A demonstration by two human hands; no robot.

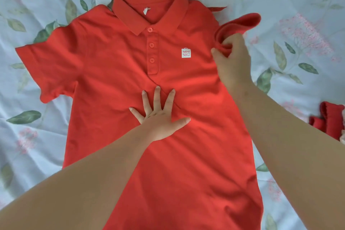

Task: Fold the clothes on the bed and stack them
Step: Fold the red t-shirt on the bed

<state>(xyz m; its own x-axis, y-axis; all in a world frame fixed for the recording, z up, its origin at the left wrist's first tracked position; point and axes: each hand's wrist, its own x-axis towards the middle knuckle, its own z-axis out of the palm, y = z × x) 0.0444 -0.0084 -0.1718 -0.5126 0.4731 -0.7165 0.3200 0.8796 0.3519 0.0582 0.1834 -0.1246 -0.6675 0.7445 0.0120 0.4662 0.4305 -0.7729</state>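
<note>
red short-sleeved polo shirt (112, 73): lies face up on the floral bedsheet (298, 80), collar far, hem near the person.
left hand (160, 117): fingers spread flat, pressing mid-chest.
right hand (232, 58): nearer hand, pinching the bunched sleeve (240, 24); the fold looks set to run inward, toward the placket.

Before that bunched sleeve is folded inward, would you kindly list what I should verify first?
1. Polo shirt lies face up on the bed sheet: ok.
2. Left hand presses flat on the shirt's middle: ok.
3. Right hand grips the bunched sleeve: ok.
4. Other sleeve spread flat: ok.
5. Front smooth: not ok, a diagonal crease runs below the button placket.
6. Hem straight: cannot tell, out of frame.
</note>
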